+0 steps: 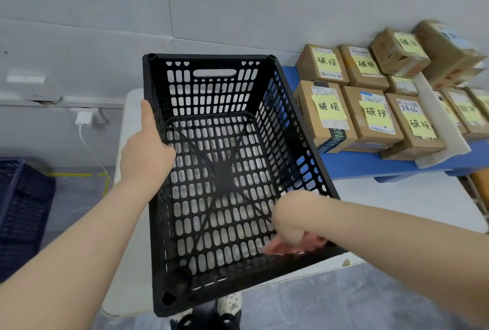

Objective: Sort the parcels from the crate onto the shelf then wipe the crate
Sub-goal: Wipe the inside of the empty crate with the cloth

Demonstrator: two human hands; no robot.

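Note:
The black perforated crate (pixel 211 86) stands on a white table (pixel 129 263), tilted a little, with nothing inside it. My left hand (pixel 146 152) grips the crate's left rim, thumb along the top edge. My right hand (pixel 291 226) is bent down at the wrist inside the crate's near right corner, and its blurred fingers lie flat against the near wall. No cloth shows in it. Several brown cardboard parcels (pixel 328 115) with yellow handwritten notes sit in rows on the blue shelf (pixel 370 164) to the right.
A white divider strip (pixel 436 118) splits the parcels into two groups. A dark blue crate (pixel 21 210) stands on the floor at the left. A white charger (pixel 84 119) with its cable hangs on the grey wall. My shoes show under the table's near edge.

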